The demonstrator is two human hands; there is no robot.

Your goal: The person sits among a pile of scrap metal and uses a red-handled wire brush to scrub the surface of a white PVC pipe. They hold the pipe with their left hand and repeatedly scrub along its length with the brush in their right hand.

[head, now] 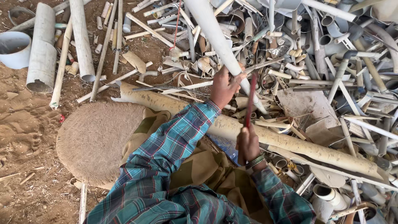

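Observation:
My left hand (224,86) grips a long white plastic pipe (215,35) that slants from the top middle down to the right. My right hand (248,143), with bangles at the wrist, is shut on the handle of a thin red saw-like blade (250,99) that rises toward the white pipe just right of my left hand. Under both hands lies a long dirty beige pipe (315,150) running from left to lower right. Both sleeves are blue-green plaid.
A dense heap of cut white and grey pipe scraps (323,54) fills the right and top. Large grey pipes (41,49) and a white bucket-like piece (14,49) lie at upper left on brown soil. A round woven mat (97,139) sits left of my lap.

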